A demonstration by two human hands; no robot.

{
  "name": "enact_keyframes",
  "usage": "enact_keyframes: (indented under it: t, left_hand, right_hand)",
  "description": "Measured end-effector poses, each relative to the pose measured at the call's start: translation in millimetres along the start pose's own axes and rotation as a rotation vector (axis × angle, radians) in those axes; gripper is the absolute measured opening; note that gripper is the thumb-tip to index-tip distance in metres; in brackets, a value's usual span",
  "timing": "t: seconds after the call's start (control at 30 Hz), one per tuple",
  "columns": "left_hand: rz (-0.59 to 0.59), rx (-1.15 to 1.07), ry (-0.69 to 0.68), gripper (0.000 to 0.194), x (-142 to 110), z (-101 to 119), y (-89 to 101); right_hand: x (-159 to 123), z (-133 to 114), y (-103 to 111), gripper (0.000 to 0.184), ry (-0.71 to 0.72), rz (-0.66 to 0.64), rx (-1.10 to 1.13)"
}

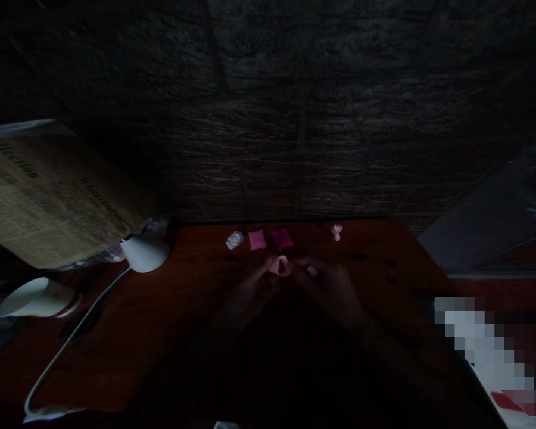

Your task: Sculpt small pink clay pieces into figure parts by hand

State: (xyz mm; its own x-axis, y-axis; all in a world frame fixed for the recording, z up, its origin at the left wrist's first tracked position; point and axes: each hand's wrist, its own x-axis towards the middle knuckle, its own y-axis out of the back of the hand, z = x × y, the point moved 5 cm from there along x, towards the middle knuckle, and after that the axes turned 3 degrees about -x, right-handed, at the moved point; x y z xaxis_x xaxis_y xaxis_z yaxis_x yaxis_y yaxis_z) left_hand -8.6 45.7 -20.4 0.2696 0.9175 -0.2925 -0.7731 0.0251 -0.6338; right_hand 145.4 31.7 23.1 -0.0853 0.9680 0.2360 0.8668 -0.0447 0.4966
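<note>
In the dim light, a small pale-pink hollow piece (280,266), like a little cup with its opening towards me, sits between my two hands. My left hand (250,293) is closed on its left side, thumb and fingers pinching the wall. The fingers of my right hand (333,289) are curled against its right edge. A pinkish rounded spot shows at that hand; I cannot make out whether it is a fingertip or a lump. Beyond my hands lie a white lumpy piece (234,239), a pink pillow-like square (257,240), a magenta square (282,239) and a pink goblet-shaped piece (336,232).
A brick-patterned wall (268,119) rises behind the wooden table (196,286). At left stand a white cone-shaped object (146,253) with a cable (78,328), a tilted paper cup (38,298) and a newsprint-patterned bag (58,196). A pixelated patch covers the lower right.
</note>
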Motion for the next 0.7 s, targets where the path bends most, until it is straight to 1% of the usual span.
enact_keyframes:
  t: [0.07,0.17,0.23,0.37,0.43,0.6,0.7]
  left_hand:
    - [-0.002,0.001,-0.022,0.031,-0.4,1.5,-0.4]
    - [0.019,0.066,-0.087,0.043,-1.9,4.1,-0.1]
    - [0.040,0.116,-0.130,0.048,-2.8,5.1,0.7]
    - [0.061,0.161,-0.187,0.049,-4.1,6.7,0.7]
    - [0.053,0.171,-0.187,0.049,-4.4,6.7,0.1]
    - [0.022,0.170,-0.174,0.049,-3.9,4.7,0.6]
    - [0.021,0.183,-0.169,0.050,-3.2,4.4,1.2]
  right_hand:
    - [1.1,2.1,2.7,0.028,-0.048,0.015,0.015]
    - [2.7,4.8,4.0,0.034,-0.084,0.012,0.055]
    - [2.7,5.1,3.0,0.033,-0.066,0.003,0.058]
    - [0.5,3.7,0.5,0.030,-0.017,0.007,0.045]
    - [-0.3,3.0,0.7,0.029,-0.013,0.012,0.049]
    - [0.9,4.7,2.8,0.034,-0.065,0.003,0.061]
    - [1.5,3.5,1.6,0.035,-0.041,-0.025,0.041]
